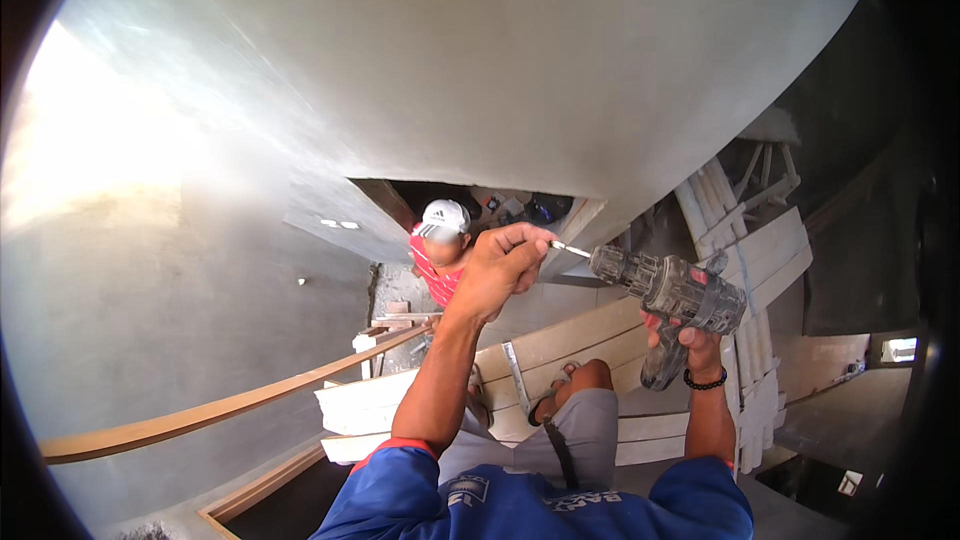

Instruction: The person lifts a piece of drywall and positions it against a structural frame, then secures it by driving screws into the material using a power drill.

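Observation:
My left hand [505, 267] is raised near the middle of the view, thumb and fingers closed on a small silver bit [569, 248] at the nose of a dusty cordless drill [668, 289]; whether it is one piece or carries a screw at the tip is too small to tell. My right hand [690, 338] grips the drill by its handle, with the chuck pointing up and to the left toward my left fingers. Part of the right hand is hidden behind the drill body.
Below me are white-spattered planks [560, 335] under my feet and a lashed timber frame [740, 230] at right. A person in a red shirt and cap [435, 280] stands lower, by a wall opening [590, 215]. A wooden strip [230, 405] crosses left, beside a grey wall [200, 300].

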A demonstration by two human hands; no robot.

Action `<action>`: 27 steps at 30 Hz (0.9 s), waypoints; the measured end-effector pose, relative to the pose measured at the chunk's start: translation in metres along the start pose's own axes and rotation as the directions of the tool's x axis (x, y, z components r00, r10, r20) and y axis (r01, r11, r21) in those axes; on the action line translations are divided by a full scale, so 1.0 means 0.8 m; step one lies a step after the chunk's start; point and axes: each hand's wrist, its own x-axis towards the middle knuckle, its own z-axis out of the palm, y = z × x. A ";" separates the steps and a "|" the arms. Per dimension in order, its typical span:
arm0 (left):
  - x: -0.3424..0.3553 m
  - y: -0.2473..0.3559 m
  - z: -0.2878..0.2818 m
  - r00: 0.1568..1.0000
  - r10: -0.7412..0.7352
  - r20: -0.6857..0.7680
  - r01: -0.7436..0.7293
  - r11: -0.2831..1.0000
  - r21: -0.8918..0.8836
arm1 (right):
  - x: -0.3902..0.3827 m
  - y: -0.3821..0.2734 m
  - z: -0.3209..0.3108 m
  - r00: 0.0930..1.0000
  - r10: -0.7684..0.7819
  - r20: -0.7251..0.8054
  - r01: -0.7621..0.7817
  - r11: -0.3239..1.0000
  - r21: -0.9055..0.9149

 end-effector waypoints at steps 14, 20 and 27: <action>-0.096 0.306 0.110 0.987 0.141 0.079 -0.159 0.938 0.308 | -0.004 -0.213 0.107 0.974 -0.074 0.213 -0.005 0.938 0.346; -0.126 0.337 0.162 0.924 0.368 -0.104 -0.375 0.925 -0.059 | -0.014 -0.225 0.191 0.923 -0.132 0.362 -0.112 0.807 0.580; -0.169 0.408 0.190 0.836 0.515 -0.187 -0.546 0.815 -0.195 | -0.025 -0.243 0.263 0.896 -0.331 0.297 -0.016 0.645 0.764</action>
